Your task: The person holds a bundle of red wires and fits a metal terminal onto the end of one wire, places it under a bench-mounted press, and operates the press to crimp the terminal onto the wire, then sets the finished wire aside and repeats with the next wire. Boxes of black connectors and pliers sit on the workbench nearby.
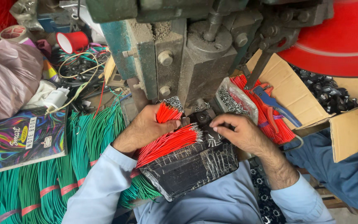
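From the head camera, the left hand [146,126] is closed in a fist around a bundle of thin red wires [168,141]; the smooth plastic-coated strands fan out above and below the grip, their ends tipped with small bright metal terminals. The bundle lies just in front of the press, across the top of a black tray. The right hand [239,130] is curled, fingertips pinched together at the tips of the wires beside the machine's small black die; whether it grips a single wire or a terminal is too small to tell.

The black tray [191,168], wrapped in shiny clear film, rests on the person's lap in pale blue cloth. A clear plastic bag [233,99] holds a heap of tiny silvery terminals. An open cardboard box [295,93] holds another sheaf of red wires with blue-handled pliers [276,103] on top; behind it lies a pile of small black parts [328,93].

The press [179,54] is heavy, dusty cast metal, grey-green with bolts, and a red wheel [340,33] sits at its right. On the left, long green wire bundles [63,166] banded with pink tape lie across the crowded bench, beside a colourful notebook [19,139], a pink plastic bag [7,79] and a red cup [73,41].
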Demonstrator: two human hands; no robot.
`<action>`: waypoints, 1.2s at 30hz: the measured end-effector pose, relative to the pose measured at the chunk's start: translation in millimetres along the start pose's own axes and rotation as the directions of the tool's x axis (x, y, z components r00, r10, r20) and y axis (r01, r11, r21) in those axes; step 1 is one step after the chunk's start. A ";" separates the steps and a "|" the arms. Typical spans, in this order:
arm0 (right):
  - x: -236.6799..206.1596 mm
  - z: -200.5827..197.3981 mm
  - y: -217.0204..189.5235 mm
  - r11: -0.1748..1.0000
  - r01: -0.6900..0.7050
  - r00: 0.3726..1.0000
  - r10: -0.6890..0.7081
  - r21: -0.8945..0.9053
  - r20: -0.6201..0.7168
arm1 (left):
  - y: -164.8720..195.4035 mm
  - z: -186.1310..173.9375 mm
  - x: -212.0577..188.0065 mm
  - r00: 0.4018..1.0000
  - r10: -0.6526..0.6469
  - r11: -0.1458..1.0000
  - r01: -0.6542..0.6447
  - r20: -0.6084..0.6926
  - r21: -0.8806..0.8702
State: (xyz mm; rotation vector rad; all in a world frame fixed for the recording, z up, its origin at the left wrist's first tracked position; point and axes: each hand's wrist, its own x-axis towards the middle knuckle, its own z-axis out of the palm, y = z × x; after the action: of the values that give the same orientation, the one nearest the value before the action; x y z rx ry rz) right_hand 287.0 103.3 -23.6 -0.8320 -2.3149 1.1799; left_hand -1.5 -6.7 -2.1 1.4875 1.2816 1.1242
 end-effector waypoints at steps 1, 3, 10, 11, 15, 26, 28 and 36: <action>3.2 3.1 4.4 0.997 0.012 1.000 -0.011 0.077 -0.013 | -0.1 -0.1 0.2 1.000 -0.013 1.000 0.013 -0.002 -0.010; 9.7 9.6 11.3 0.973 0.035 0.999 -0.026 0.230 -0.041 | -0.8 -1.2 0.3 0.999 0.026 0.999 -0.025 0.028 -0.046; 26.5 36.4 5.5 0.949 0.127 0.980 -0.077 0.287 -0.181 | -0.4 1.1 1.2 1.000 -0.024 1.000 0.024 -0.008 -0.016; 27.7 41.0 2.8 0.953 0.148 0.979 -0.102 0.266 -0.178 | 0.3 1.7 1.0 1.000 -0.017 1.000 0.017 -0.018 0.020; 32.5 47.6 -4.6 0.937 0.095 0.982 -0.033 0.337 -0.184 | 2.5 2.5 1.5 0.999 0.026 0.997 -0.024 -0.026 0.067; 41.4 50.4 -2.6 0.980 0.120 0.976 -0.088 0.160 -0.198 | 0.7 2.7 2.6 0.999 0.032 0.991 -0.026 -0.043 0.133; 42.5 49.1 -1.2 0.983 0.091 0.981 -0.061 0.158 -0.187 | 0.2 2.5 2.6 0.998 0.047 0.991 -0.041 -0.042 0.126; 46.0 49.2 -3.2 0.982 0.086 0.982 -0.055 0.168 -0.179 | -3.3 -0.1 1.5 0.997 0.065 0.992 -0.061 -0.031 0.111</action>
State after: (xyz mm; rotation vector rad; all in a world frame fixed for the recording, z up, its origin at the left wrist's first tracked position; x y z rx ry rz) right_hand 222.8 104.1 -44.3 -0.7510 -2.0500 1.2094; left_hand -2.3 -4.9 -5.1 1.6056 1.3479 1.1400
